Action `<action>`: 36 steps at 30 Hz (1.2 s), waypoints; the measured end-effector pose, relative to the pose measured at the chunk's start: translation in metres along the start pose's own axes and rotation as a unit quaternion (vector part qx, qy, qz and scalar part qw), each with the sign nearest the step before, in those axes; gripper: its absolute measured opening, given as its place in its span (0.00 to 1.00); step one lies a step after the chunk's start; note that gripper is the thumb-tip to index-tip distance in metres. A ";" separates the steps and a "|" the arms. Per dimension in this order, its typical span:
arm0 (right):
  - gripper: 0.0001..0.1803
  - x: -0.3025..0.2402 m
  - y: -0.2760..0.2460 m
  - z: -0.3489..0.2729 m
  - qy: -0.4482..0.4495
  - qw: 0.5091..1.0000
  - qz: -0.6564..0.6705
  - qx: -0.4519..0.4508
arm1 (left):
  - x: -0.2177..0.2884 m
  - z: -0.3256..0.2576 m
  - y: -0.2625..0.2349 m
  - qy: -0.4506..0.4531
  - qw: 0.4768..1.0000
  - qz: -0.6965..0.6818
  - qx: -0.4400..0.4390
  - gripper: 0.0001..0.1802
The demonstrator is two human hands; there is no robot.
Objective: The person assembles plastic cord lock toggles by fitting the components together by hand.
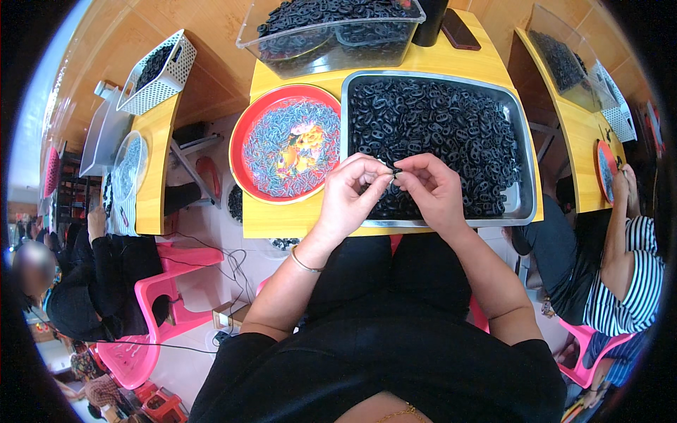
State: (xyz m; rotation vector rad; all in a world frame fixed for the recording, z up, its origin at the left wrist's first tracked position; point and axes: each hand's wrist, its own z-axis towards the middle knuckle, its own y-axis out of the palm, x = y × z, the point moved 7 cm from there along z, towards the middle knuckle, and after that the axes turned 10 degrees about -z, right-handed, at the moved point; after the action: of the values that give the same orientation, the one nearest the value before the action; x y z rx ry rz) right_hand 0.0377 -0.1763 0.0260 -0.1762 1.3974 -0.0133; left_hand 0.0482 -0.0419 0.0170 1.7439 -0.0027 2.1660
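Note:
My left hand (pixel 352 192) and my right hand (pixel 431 192) meet fingertip to fingertip over the front of a metal tray. Between the right thumb and forefinger is a small black piece (pixel 397 170). The left thumb and forefinger are pinched right beside it; whatever they grip is too small to name. Under the hands, the steel tray (pixel 529 169) holds a heap of black oval pieces (pixel 437 116) with holes through them. To the left stands a red round tray (pixel 238 166) with a flower pattern, strewn with small thin silvery-blue pins or screws (pixel 271 151).
A clear plastic bin (pixel 331 60) of black pieces stands at the table's back, with a dark phone (pixel 460 32) to its right. People work at yellow tables (pixel 156 169) on both sides. Pink chairs (pixel 162 296) and loose cables (pixel 240 264) are on the left.

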 end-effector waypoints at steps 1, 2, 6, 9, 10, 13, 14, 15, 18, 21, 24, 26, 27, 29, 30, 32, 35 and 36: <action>0.07 0.000 0.000 0.000 0.010 1.000 0.007 -0.001 | 0.002 0.000 0.000 0.015 1.000 0.014 0.000 0.04; 0.07 0.001 0.000 0.000 0.020 1.000 0.014 -0.003 | 0.002 0.000 0.000 0.014 1.000 0.014 0.000 0.04; 0.07 -0.005 0.000 0.002 -0.031 0.999 -0.010 0.010 | 0.008 0.002 0.000 0.019 0.998 0.056 -0.003 0.06; 0.08 -0.009 -0.007 0.002 -0.047 0.996 -0.058 0.050 | 0.014 0.003 0.006 0.009 0.995 0.100 -0.009 0.08; 0.08 -0.009 -0.010 0.001 -0.060 0.995 -0.038 0.072 | 0.015 0.004 0.010 0.009 0.987 0.156 -0.021 0.09; 0.08 -0.007 -0.014 0.001 -0.086 0.991 -0.041 0.096 | 0.021 0.001 0.027 0.131 0.931 0.322 -0.111 0.13; 0.08 -0.008 -0.013 0.001 -0.087 0.991 -0.037 0.096 | 0.017 0.000 0.028 0.117 0.930 0.328 -0.120 0.12; 0.08 -0.009 -0.012 0.002 -0.089 0.991 -0.033 0.096 | 0.016 -0.001 0.029 0.116 0.930 0.328 -0.120 0.12; 0.08 -0.009 -0.012 0.002 -0.083 0.992 -0.037 0.088 | 0.013 -0.003 0.035 0.125 0.897 0.401 -0.136 0.12; 0.08 -0.008 -0.012 0.002 -0.093 0.991 -0.042 0.085 | 0.009 -0.001 0.037 0.095 0.890 0.418 -0.153 0.13; 0.08 -0.010 -0.012 0.001 -0.089 0.991 -0.051 0.084 | 0.004 0.002 0.039 0.059 0.882 0.441 -0.156 0.12; 0.08 -0.009 -0.012 0.002 -0.093 0.991 -0.049 0.085 | 0.002 0.004 0.038 0.052 0.882 0.444 -0.146 0.12; 0.08 -0.009 -0.012 0.002 -0.097 0.990 -0.047 0.086 | 0.002 0.004 0.039 0.053 0.882 0.445 -0.146 0.12; 0.08 -0.010 -0.012 0.001 -0.086 0.991 -0.050 0.085 | -0.002 0.003 0.037 0.032 0.873 0.466 -0.142 0.13; 0.08 -0.009 -0.011 0.002 -0.075 0.992 -0.053 0.083 | -0.002 0.003 0.037 0.032 0.872 0.466 -0.142 0.13; 0.08 -0.008 -0.012 0.002 -0.078 0.992 -0.053 0.085 | -0.004 0.003 0.037 0.024 0.859 0.489 -0.148 0.14; 0.07 -0.008 -0.012 0.001 -0.080 0.992 -0.053 0.087 | 0.000 0.004 0.037 0.043 0.859 0.492 -0.133 0.14; 0.07 -0.008 -0.012 0.001 -0.080 0.992 -0.053 0.087 | 0.001 0.003 0.037 0.044 0.859 0.492 -0.132 0.14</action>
State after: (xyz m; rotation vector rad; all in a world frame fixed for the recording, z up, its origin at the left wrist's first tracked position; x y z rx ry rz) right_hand 0.0386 -0.1869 0.0356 -0.1034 1.2197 -0.2049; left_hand 0.0410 -0.0773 0.0269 1.6337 -1.3769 2.6766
